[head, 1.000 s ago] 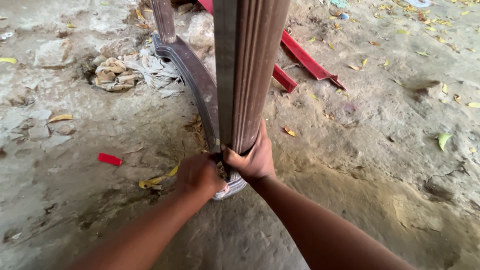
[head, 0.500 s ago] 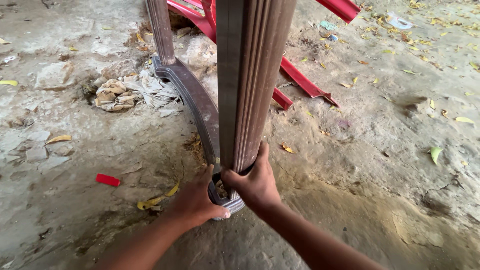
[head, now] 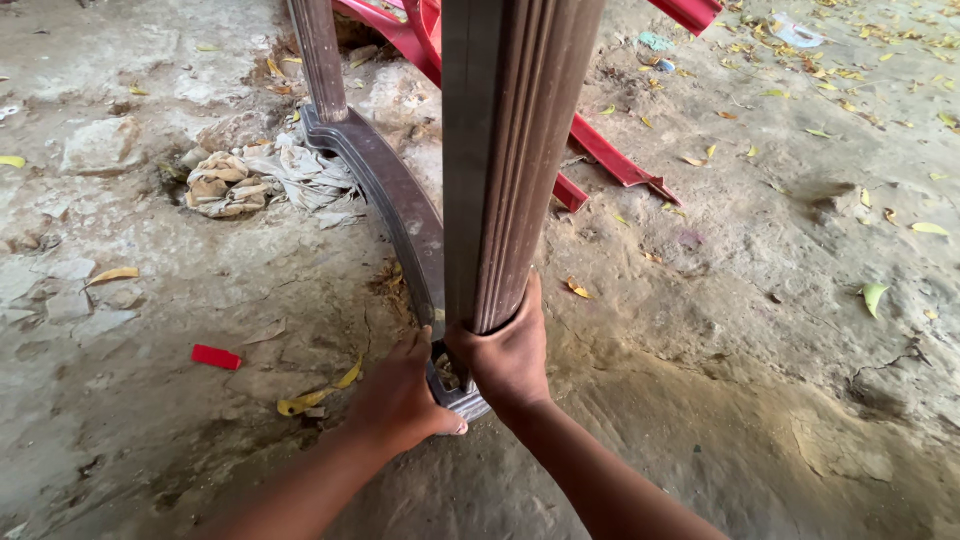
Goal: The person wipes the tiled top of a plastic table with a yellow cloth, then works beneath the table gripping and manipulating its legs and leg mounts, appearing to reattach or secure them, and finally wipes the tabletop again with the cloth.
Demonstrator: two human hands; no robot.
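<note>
dirt floor (head: 780, 330) | rags (head: 262, 178) | red scrap (head: 216, 357) | leaves (head: 873, 296)

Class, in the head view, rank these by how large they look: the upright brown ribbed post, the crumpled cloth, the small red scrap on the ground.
1. Upright brown ribbed post, though closest to the camera
2. Crumpled cloth
3. Small red scrap

A tall brown ribbed post (head: 510, 150) rises straight up the middle, blocking the way forward. A curved dark rail (head: 385, 195) runs along the ground behind it to the left. Crumpled rags (head: 255, 175) lie further left; red bars (head: 610, 155) lie behind right. Bare dirt ground (head: 780, 330) is open to the right, and also to the near left.
</note>
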